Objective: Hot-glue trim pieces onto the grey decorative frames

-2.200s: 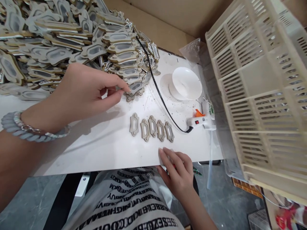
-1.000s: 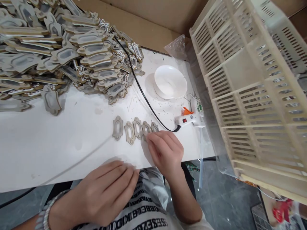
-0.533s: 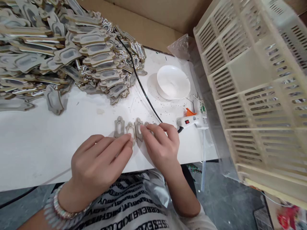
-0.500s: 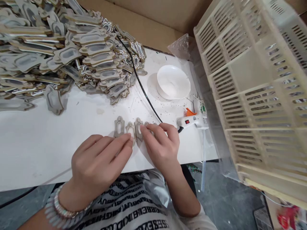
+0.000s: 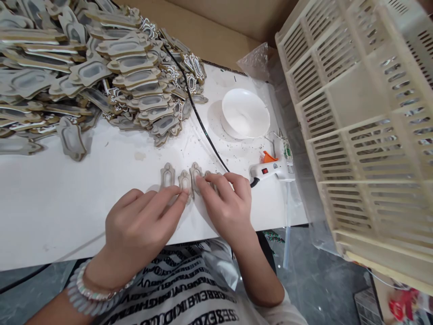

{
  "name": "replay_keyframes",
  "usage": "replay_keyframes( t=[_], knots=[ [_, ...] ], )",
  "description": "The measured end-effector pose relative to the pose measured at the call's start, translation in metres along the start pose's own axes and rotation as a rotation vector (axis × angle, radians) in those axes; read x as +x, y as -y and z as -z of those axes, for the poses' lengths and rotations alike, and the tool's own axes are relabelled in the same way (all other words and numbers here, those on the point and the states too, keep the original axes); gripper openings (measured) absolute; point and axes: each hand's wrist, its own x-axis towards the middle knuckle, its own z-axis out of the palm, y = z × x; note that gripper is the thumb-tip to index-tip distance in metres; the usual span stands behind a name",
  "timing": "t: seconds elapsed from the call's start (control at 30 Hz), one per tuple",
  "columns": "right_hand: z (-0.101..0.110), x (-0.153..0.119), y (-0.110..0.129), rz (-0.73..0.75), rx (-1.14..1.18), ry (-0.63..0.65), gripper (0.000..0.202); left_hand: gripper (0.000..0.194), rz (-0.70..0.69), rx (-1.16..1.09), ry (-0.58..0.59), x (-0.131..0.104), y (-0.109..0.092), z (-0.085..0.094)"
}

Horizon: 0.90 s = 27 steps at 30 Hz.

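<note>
- White table (image 5: 118, 167) beneath, bare towards near left.
- Touching second frame from left (image 5: 185, 175) with left hand (image 5: 138, 221), third frame (image 5: 192, 175) with right hand (image 5: 230, 203); close together yet apart, clamped or merely resting: cannot tell.
- Brought leftward hand up from near edge within last second; work now apparently on the row of frames (image 5: 193, 168).
- Far left, heap of frames (image 5: 126, 63); right, glue gun (image 5: 270, 171); farther, bowl (image 5: 250, 113).

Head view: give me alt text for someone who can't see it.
The left hand and right hand are close together at a short row of small grey frames on a white table. A heap of similar frames lies behind to the left; a white bowl, hot glue gun and slatted plastic crate are to the right.
</note>
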Motion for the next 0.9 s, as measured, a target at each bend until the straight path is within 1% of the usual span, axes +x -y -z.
replay_keyframes(
  t=[0.17, 0.27, 0.33, 0.4, 0.47, 0.53, 0.6, 0.67, 0.7, 0.8, 0.9],
  knots=[
    [0.002, 0.000, -0.001, 0.011, 0.014, 0.057, 0.016, 0.009, 0.015, 0.015, 0.000, 0.001, 0.001, -0.001],
    [0.002, -0.002, -0.002, 0.003, 0.036, 0.112, 0.017, 0.007, 0.041, -0.039, 0.005, 0.002, 0.000, -0.004],
    [0.003, -0.004, -0.003, -0.006, 0.067, 0.118, 0.018, 0.010, 0.056, -0.086, 0.016, 0.001, 0.000, -0.003],
    [0.005, -0.006, -0.004, -0.022, 0.101, 0.090, 0.020, 0.017, 0.096, -0.152, 0.030, -0.002, 0.001, 0.002],
    [0.010, -0.009, -0.002, -0.050, 0.125, 0.053, 0.022, 0.023, 0.172, -0.207, 0.027, -0.008, 0.005, 0.010],
    [0.015, -0.014, 0.003, -0.070, 0.149, 0.032, 0.021, 0.024, 0.233, -0.225, 0.034, -0.016, 0.010, 0.020],
    [0.020, -0.020, 0.011, -0.046, 0.195, 0.046, 0.017, 0.020, 0.264, -0.215, 0.073, -0.027, 0.014, 0.029],
    [0.023, -0.025, 0.021, -0.001, 0.253, 0.093, 0.014, 0.021, 0.277, -0.222, 0.116, -0.038, 0.017, 0.034],
    [0.023, -0.027, 0.025, 0.012, 0.271, 0.115, 0.014, 0.023, 0.272, -0.223, 0.128, -0.043, 0.018, 0.035],
    [0.021, -0.031, 0.034, 0.031, 0.275, 0.154, 0.020, 0.031, 0.184, -0.186, 0.147, -0.055, 0.016, 0.031],
    [0.020, -0.034, 0.035, 0.034, 0.250, 0.181, 0.023, 0.035, 0.089, -0.135, 0.191, -0.063, 0.012, 0.025]
  ],
)
